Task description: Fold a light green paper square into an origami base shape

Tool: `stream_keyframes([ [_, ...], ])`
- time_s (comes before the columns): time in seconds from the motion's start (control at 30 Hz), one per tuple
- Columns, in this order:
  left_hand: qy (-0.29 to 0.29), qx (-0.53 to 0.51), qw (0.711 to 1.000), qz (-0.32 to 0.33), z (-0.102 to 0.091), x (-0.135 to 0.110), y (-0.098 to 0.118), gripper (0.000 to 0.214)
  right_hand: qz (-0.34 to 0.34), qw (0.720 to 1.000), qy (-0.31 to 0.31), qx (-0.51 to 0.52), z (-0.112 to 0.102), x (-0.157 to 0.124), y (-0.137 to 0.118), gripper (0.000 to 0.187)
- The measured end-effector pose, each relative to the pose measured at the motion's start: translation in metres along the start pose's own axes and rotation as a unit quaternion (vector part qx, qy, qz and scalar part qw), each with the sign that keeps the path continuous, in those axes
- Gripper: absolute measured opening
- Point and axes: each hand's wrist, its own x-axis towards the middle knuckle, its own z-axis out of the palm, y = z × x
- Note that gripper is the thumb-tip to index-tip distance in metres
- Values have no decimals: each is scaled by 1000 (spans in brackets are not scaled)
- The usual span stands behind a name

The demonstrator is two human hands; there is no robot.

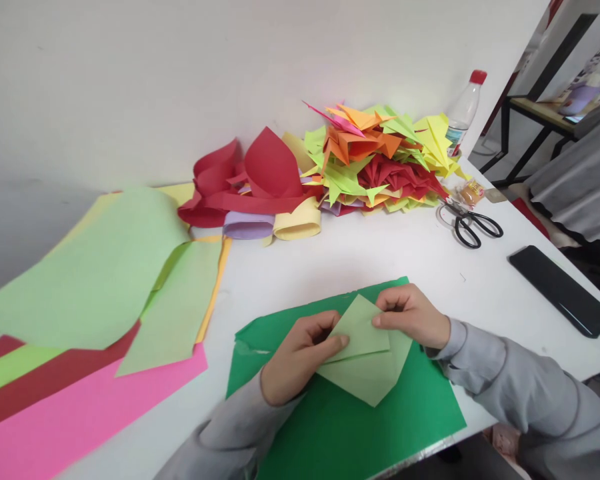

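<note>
A folded sheet of light green paper (363, 380) is held between my two hands, just over a dark green sheet (420, 407) on the table. My left hand (303, 353) pinches its left side, with the thumb on top of the folded flap. On the upper right edge, my right hand (413, 317) grips the paper between thumb and bent fingers. A fold line crosses the middle of the paper, and its lowest corner points toward me. The fingers under the paper are partly hidden.
Large coloured sheets (95, 267) lie at the left. Along the wall are red paper rolls (273, 167) and a pile of folded paper shapes (375, 153). Black-handled scissors (467, 223), a wrapped snack (471, 193), a bottle (464, 110) and a black phone (560, 290) are at the right.
</note>
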Motion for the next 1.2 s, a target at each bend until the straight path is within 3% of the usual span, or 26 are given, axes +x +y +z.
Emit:
stream_keyframes([
  [0.63, 22, -21, 999, -15, -8, 3, 3, 27, -10, 998, 67, 17, -9, 2, -4, 19],
  [1.2, 40, -38, 998, -10, -11, 1, 5, 18, -15, 994, 104, 19, -15, -2, -8, 18],
])
